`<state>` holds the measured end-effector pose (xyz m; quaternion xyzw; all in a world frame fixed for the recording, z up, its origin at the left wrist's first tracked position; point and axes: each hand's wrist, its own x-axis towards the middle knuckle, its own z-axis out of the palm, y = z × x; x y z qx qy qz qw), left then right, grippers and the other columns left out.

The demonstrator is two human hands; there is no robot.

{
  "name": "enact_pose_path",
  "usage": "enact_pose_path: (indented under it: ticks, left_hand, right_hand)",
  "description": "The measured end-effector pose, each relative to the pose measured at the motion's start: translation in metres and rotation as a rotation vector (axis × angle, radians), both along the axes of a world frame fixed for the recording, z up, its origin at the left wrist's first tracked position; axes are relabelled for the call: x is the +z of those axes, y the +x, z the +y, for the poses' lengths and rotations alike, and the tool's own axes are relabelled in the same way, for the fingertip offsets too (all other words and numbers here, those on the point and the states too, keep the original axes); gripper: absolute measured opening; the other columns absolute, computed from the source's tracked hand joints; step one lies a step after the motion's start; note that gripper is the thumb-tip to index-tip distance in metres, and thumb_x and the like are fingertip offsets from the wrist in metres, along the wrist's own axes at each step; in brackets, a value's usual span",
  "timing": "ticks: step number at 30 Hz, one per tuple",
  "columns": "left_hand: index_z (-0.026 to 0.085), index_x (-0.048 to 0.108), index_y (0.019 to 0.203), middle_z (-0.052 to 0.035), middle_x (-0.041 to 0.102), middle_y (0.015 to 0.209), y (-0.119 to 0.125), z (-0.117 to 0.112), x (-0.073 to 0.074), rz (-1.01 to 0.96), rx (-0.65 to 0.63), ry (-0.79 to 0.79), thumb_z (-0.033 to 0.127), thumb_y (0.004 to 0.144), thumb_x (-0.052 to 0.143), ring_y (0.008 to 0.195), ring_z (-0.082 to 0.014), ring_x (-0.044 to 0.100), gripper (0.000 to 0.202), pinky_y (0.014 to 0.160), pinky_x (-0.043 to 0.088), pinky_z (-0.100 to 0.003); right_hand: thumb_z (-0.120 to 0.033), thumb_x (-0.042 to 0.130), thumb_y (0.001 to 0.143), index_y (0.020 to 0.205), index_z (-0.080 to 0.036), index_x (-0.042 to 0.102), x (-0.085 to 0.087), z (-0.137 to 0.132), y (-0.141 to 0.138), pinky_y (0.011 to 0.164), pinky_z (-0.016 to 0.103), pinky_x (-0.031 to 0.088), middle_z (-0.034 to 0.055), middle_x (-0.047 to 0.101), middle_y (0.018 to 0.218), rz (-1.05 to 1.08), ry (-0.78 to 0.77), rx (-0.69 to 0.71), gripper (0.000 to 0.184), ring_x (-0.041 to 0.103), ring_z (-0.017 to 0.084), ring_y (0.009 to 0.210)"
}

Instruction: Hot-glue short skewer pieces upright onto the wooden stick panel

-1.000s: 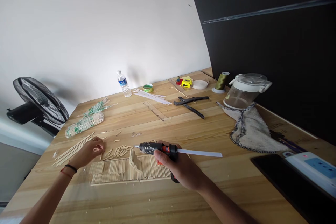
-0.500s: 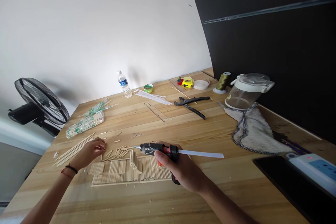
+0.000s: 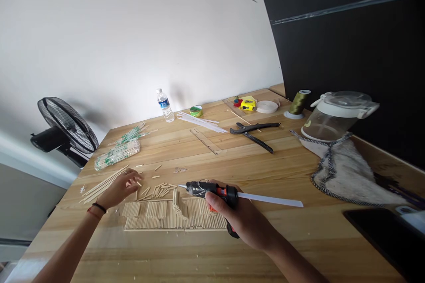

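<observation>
My right hand (image 3: 242, 219) is wrapped round a black and orange glue gun (image 3: 207, 190) with a white glue stick (image 3: 268, 200) sticking out behind. Its nozzle points left, just above a flat panel of glued wooden sticks (image 3: 172, 214) on the table (image 3: 232, 168). My left hand (image 3: 121, 188) rests at the panel's far left corner, fingers curled over short cut stick pieces (image 3: 156, 191); what it holds is too small to name. Long bare sticks (image 3: 102, 183) lie just left of that hand.
Packs of wrapped chopsticks (image 3: 117, 154) lie at the back left, with a water bottle (image 3: 165, 105), a ruler (image 3: 205, 140), pliers (image 3: 255, 132), a tape measure (image 3: 248, 104), a thread spool (image 3: 298, 102) and a jug (image 3: 335, 117) on a towel (image 3: 352, 170) further right. A fan (image 3: 64, 130) stands beyond the table's left edge.
My view has shifted left, so everything sits further right in the picture. My left hand's fingers have moved slightly among the short pieces. My right hand still holds the glue gun over the panel.
</observation>
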<state>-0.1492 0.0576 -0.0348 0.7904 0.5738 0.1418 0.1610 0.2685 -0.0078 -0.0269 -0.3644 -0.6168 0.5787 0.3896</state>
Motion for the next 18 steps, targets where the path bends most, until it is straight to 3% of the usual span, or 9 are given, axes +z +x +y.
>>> enact_pose_path:
  ticks: [5, 12, 18]
  left_hand:
    - [0.025, 0.075, 0.1, -0.0056, 0.073, 0.106, -0.002, -0.004, 0.012, 0.035, -0.02, 0.019, 0.048, 0.096, 0.063, 0.085, -0.0194, 0.07, 0.027, 0.078, 0.059, -0.033]
    - [0.024, 0.077, 0.098, -0.0041, 0.075, 0.091, 0.003, 0.001, -0.006, 0.071, 0.088, -0.046, 0.044, 0.088, 0.07, 0.076, -0.0204, 0.073, 0.023, 0.072, 0.059, -0.033]
    - [0.023, 0.075, 0.081, -0.0051, 0.077, 0.088, 0.015, 0.006, 0.0, 0.066, 0.068, -0.085, 0.037, 0.087, 0.068, 0.077, -0.0219, 0.074, 0.017, 0.069, 0.058, -0.032]
  right_hand:
    - [-0.067, 0.051, 0.098, 0.077, -0.024, 0.05, 0.0, 0.0, 0.0, 0.049, 0.027, 0.027, -0.0048, 0.041, 0.067, -0.023, -0.011, -0.002, 0.047, 0.034, 0.012, 0.057]
    - [-0.067, 0.05, 0.098, 0.077, -0.024, 0.05, 0.001, 0.0, 0.0, 0.06, 0.029, 0.034, -0.004, 0.044, 0.069, -0.052, 0.008, -0.018, 0.048, 0.041, 0.015, 0.064]
    - [-0.068, 0.05, 0.098, 0.079, -0.025, 0.05, 0.002, -0.002, 0.001, 0.057, 0.028, 0.033, -0.0046, 0.042, 0.071, -0.054, -0.009, -0.028, 0.047, 0.039, 0.014, 0.062]
